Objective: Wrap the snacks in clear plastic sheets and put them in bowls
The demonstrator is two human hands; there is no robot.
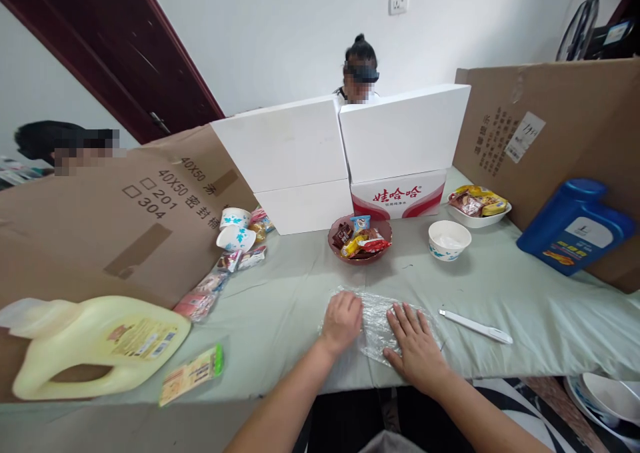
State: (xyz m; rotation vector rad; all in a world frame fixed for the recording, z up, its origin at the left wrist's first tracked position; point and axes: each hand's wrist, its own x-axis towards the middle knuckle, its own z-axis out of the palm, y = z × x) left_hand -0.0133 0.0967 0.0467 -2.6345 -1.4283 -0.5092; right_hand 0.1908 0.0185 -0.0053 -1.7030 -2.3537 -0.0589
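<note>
A clear, crinkled plastic bag (376, 319) lies flattened on the cloth-covered table in front of me. My left hand (343, 321) rests at its left end with the fingers curled onto the plastic. Spread flat over the right part of the bag is my right hand (417, 347), palm down with fingers stretched out. To the right of that hand lies a slim white tool that looks like a utility knife (476, 326). Beyond the bag stands a pinkish glass bowl (357, 261) of wrapped snacks (370, 241).
A white paper bowl (450, 241) and a snack dish (480, 221) stand back right. A blue bottle (575, 229) leans near the right cardboard (555, 133). At left are a yellow jug (115, 326), a flat packet (193, 374) and tipped paper bowls (235, 238). White boxes (300, 153) form a back wall.
</note>
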